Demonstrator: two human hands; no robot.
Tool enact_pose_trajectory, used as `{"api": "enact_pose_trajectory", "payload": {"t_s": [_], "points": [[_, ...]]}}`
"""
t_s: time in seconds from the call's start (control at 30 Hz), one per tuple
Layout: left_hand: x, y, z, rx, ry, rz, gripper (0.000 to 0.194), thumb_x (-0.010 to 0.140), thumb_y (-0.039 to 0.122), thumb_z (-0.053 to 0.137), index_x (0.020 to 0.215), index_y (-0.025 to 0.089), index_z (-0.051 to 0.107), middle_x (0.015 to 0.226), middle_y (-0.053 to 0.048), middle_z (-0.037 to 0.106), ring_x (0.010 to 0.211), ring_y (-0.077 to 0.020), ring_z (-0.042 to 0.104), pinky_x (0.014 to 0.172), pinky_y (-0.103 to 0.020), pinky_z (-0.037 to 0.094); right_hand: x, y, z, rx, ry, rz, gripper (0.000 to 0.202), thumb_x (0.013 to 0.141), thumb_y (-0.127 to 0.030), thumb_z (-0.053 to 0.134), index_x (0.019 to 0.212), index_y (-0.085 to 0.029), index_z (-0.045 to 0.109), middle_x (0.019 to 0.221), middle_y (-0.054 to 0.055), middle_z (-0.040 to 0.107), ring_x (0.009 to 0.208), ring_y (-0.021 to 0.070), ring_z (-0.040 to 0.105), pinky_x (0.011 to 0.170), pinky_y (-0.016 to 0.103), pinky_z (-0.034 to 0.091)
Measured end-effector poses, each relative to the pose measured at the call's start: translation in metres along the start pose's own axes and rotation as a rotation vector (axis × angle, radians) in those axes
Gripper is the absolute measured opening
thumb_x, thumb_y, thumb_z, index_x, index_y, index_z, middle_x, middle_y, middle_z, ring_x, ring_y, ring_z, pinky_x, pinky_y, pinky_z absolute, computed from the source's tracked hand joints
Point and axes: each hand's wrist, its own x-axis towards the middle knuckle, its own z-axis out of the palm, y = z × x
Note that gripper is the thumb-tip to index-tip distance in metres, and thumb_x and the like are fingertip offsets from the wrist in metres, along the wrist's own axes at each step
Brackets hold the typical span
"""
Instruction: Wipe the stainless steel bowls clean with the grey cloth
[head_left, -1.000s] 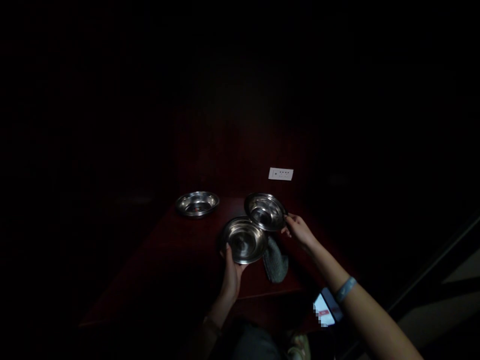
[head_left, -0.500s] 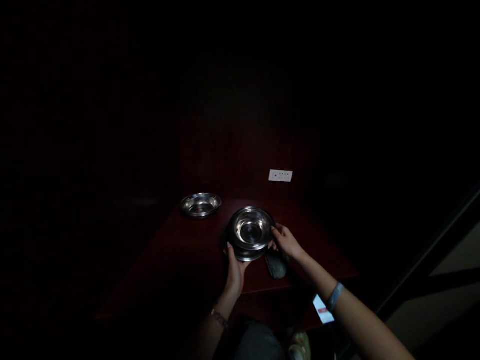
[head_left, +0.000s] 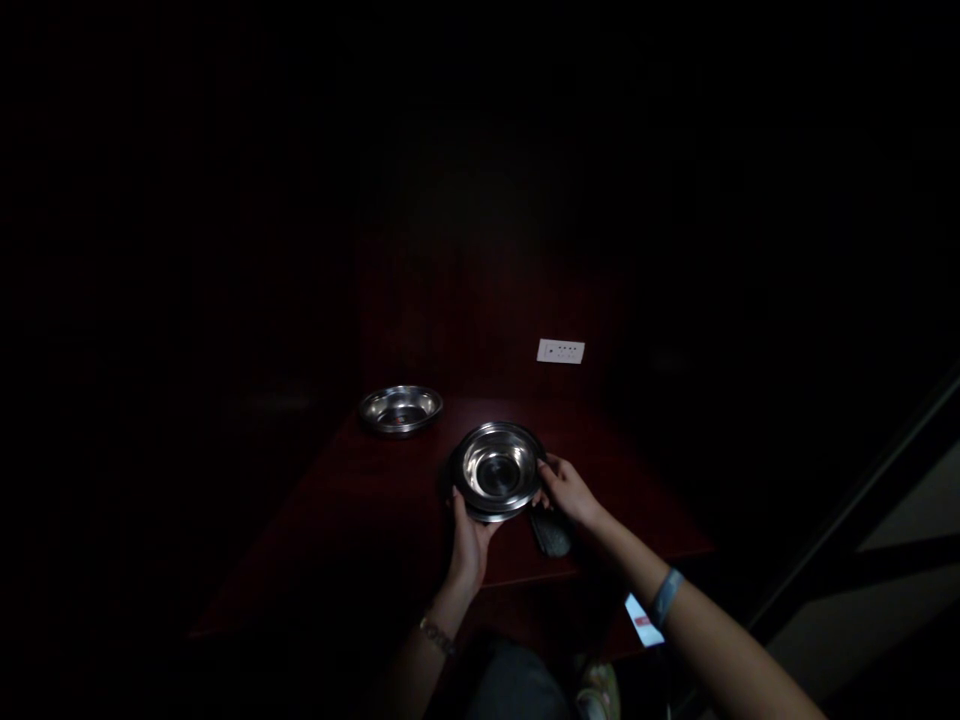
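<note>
A shiny steel bowl with a wide rim sits on top of another steel bowl, whose front edge peeks out below it. Thumb on the near left edge, my left hand supports the lower bowl. My right hand pinches the upper bowl's right rim between thumb and fingers. Both are held tilted toward me above the dark red table. A third steel bowl, with a small red mark inside, rests on the table at the back left.
A dark textured object lies on the table below my right hand. On the back panel is a white socket plate. A lit white sheet or screen shows beneath the table's right side. Deep shadow surrounds everything.
My right hand has lowered the upper bowl slightly toward me and left, so less of the lower bowl shows. My left hand has barely moved.
</note>
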Motion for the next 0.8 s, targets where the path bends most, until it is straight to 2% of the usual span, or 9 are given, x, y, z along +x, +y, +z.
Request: {"api": "enact_pose_trajectory", "payload": {"t_s": [0.17,0.3,0.4,0.6,0.8], "points": [[-0.002,0.002,0.004,-0.066,0.002,-0.019,0.057,0.098,0.047,0.048,0.147,0.016,0.049,0.151,-0.019,0.050,0.145,-0.0366,0.039,0.107,-0.055,0.048,-0.001,0.002,0.002,0.007,0.006,-0.009,0.054,0.085,-0.071,0.047,0.096,-0.019,0.055,0.046,-0.006,0.055,0.036,0.0112,0.045,0.038,0.021,0.032],[-0.005,0.002,0.006,-0.066,0.015,-0.022,0.066,0.098,0.056,0.041,0.151,0.017,0.044,0.155,-0.017,0.046,0.148,-0.0355,0.034,0.110,-0.054,0.046,-0.002,0.002,0.004,0.037,0.016,-0.015,0.056,0.086,-0.070,0.048,0.104,-0.017,0.055,0.046,-0.006,0.056,0.036,0.0115,0.045,0.037,0.021,0.032],[-0.006,0.002,0.005,-0.041,-0.021,-0.019,0.069,0.098,0.059,0.038,0.151,0.016,0.043,0.155,-0.018,0.045,0.147,-0.0344,0.036,0.111,-0.053,0.044,-0.003,0.004,0.007,0.050,0.027,-0.010,0.056,0.087,-0.069,0.047,0.107,-0.017,0.055,0.047,-0.006,0.057,0.036,0.0117,0.046,0.037,0.021,0.032],[-0.003,0.003,-0.002,-0.074,-0.009,-0.026,0.058,0.097,0.048,0.049,0.147,0.019,0.050,0.151,-0.018,0.051,0.145,-0.0370,0.039,0.108,-0.059,0.045,-0.003,0.013,0.010,0.045,0.050,-0.010,0.053,0.089,-0.067,0.045,0.106,-0.018,0.055,0.048,-0.005,0.057,0.038,0.0131,0.049,0.039,0.022,0.036],[-0.002,0.006,-0.002,-0.128,-0.045,-0.044,0.056,0.097,0.041,0.050,0.149,0.022,0.047,0.153,-0.015,0.049,0.148,-0.0353,0.035,0.110,-0.059,0.043,-0.006,0.014,0.010,0.029,0.063,-0.009,0.049,0.092,-0.062,0.044,0.109,-0.018,0.057,0.048,-0.004,0.058,0.038,0.0136,0.050,0.039,0.022,0.036]]}}
